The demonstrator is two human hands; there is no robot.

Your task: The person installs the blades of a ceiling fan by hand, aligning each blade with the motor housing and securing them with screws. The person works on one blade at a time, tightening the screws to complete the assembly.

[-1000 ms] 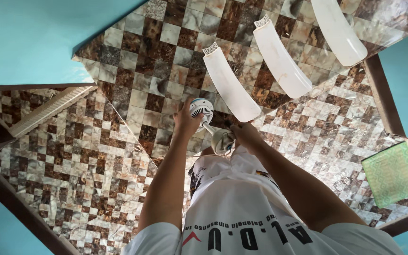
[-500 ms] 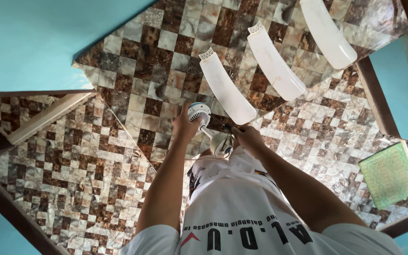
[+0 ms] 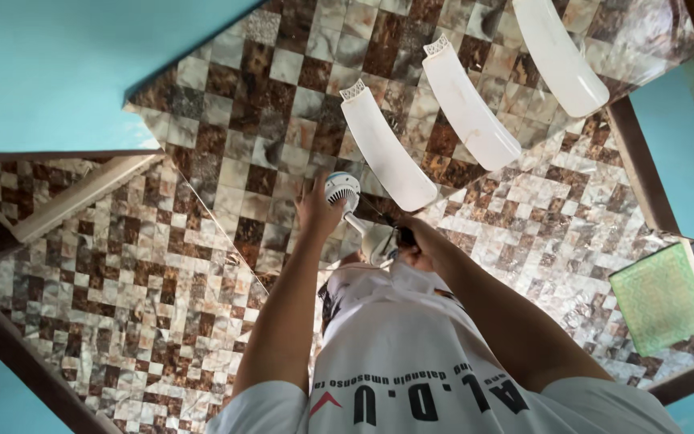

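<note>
**Fan motor held between both hands, blades lying beyond it**

Here, in the head view, I take the small white fan motor [image 3: 342, 190] as my landmark. It has a round ribbed housing, and a short stem runs from it down and to the right into a paler cup-shaped piece [image 3: 379, 241].

The left hand [image 3: 319, 210] is just beside the motor, on its lower left, fingers spread and curled against the housing; it touches the motor and looks to be steadying it. The right hand [image 3: 418, 245] sits to the lower right of the motor, closed around the cup-shaped piece or a dark thing at its edge; I cannot tell which. So the long axis of the assembly runs from the left hand across to the right hand, and the left hand is the nearer one to the motor itself.

Beyond the motor, up and to the right, three white fan blades [image 3: 389, 157] lie side by side on the tiled floor [image 3: 162, 273], all slanting the same way. The nearest blade's rounded end is just beside the motor. Far right of the motor lies a green mat [image 3: 659, 299].
</note>
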